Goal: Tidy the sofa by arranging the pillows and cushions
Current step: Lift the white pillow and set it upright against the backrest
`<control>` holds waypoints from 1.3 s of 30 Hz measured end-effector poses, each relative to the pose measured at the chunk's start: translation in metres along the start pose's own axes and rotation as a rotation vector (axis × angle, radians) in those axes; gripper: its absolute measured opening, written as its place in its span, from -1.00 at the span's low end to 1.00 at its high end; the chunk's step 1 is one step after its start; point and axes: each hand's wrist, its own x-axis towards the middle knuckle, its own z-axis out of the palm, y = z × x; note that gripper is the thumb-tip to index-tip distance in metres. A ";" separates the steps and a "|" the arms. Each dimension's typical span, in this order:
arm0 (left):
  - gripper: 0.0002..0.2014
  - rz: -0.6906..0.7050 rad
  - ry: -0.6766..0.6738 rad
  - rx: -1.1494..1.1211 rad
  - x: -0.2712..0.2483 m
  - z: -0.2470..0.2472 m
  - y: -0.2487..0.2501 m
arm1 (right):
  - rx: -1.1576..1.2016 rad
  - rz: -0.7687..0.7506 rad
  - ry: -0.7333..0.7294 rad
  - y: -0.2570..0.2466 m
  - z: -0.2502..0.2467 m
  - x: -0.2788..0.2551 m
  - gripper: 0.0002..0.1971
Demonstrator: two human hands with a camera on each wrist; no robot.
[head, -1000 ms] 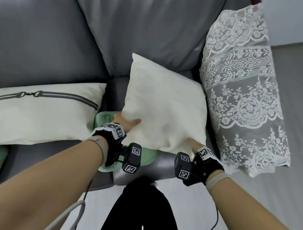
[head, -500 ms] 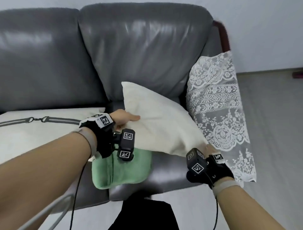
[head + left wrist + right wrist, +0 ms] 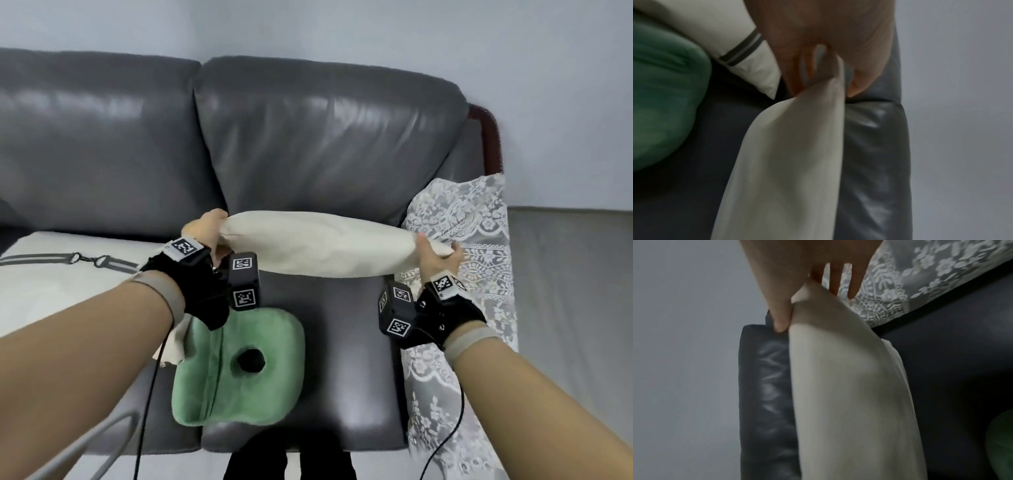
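Observation:
A plain cream pillow hangs edge-on above the right seat of the grey leather sofa. My left hand grips its left corner, and my right hand pinches its right corner. In the left wrist view the left hand bunches the cream fabric between curled fingers. The right wrist view has the thumb of my right hand pressing on top of the pillow, fingers behind it. A green cushion with a dark hole lies on the seat below.
A large white pillow with grey straps lies on the left seat. A lace cover drapes over the right armrest. A dark wooden post stands at the sofa's far right corner. Grey floor lies to the right.
Both hands have lifted the cream pillow off the seat and turned it edge-on, level between them. The green cushion under it now shows fully. The camera has tilted up.

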 end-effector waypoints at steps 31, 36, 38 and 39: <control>-0.61 0.380 0.107 0.112 0.068 0.093 0.030 | -0.221 -0.140 0.104 -0.054 0.086 0.106 -0.43; -0.39 0.315 0.022 0.155 0.069 0.101 0.037 | -0.109 -0.133 0.118 -0.065 0.096 0.108 -0.51; -0.39 0.287 0.024 0.203 0.063 0.102 0.032 | -0.073 -0.115 0.104 -0.066 0.100 0.104 -0.61; -0.39 0.283 0.011 0.203 0.058 0.103 0.029 | -0.081 -0.106 0.101 -0.064 0.102 0.099 -0.61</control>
